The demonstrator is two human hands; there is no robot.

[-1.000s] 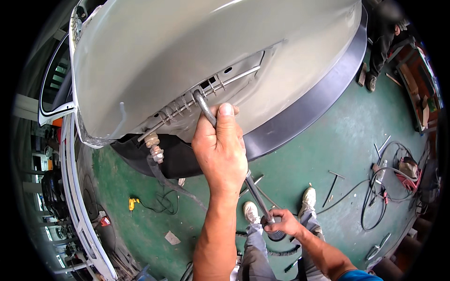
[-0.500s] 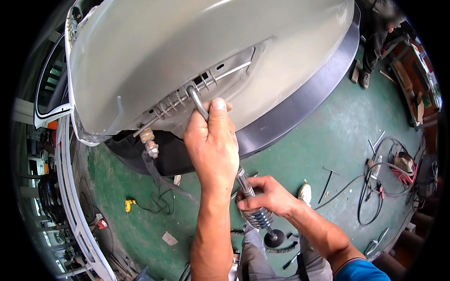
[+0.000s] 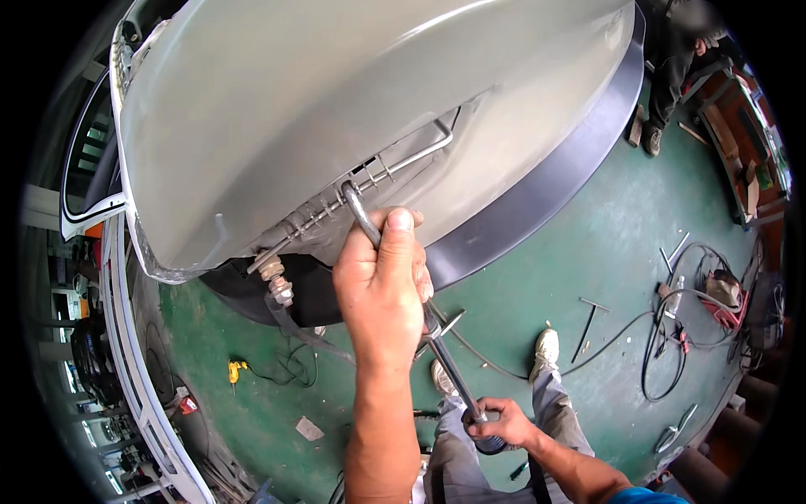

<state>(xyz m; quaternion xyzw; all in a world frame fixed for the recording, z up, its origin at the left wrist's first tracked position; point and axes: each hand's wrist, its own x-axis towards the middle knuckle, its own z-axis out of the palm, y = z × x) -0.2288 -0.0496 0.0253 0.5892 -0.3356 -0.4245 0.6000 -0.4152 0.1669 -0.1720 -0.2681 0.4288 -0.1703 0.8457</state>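
A large grey car body panel (image 3: 336, 109) is filling the far left of the scene, with a thin wire rod (image 3: 395, 168) lying welded along its dented lower edge above the green floor (image 3: 604, 252). A long steel puller bar (image 3: 445, 361) is running from that rod down to the near right, its hooked end catching the rod just above the left hand (image 3: 382, 294). The left hand's grip is wrapping tight around the bar's upper end, and the right hand (image 3: 495, 420) is closing its grip on the bar's lower weight.
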